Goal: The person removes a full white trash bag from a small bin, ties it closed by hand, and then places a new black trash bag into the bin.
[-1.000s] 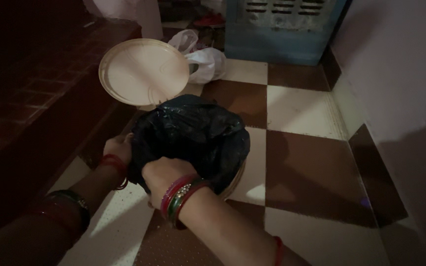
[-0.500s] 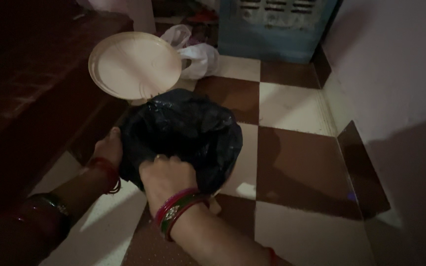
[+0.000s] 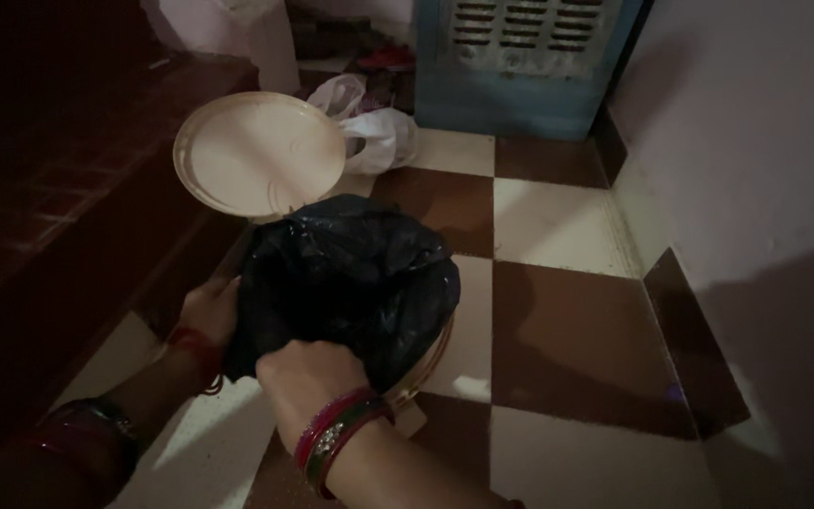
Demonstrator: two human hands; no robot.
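Two hands grip the black plastic bag [image 3: 350, 283]: left hand [image 3: 207, 316] clutching its near-left side, right hand [image 3: 308, 377] bunching its near edge. Bag covers a round bin [image 3: 431, 363], just this side of the cream lid [image 3: 261, 155]. Judging by this, lining continues; next, tuck evenly.

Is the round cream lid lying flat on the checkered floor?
No, the round cream lid stands tilted against the dark step.

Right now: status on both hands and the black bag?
Left hand and right hand both gripping black plastic bag, bunched over a round container. Cream round lid propped behind. White bag beyond, not touching.
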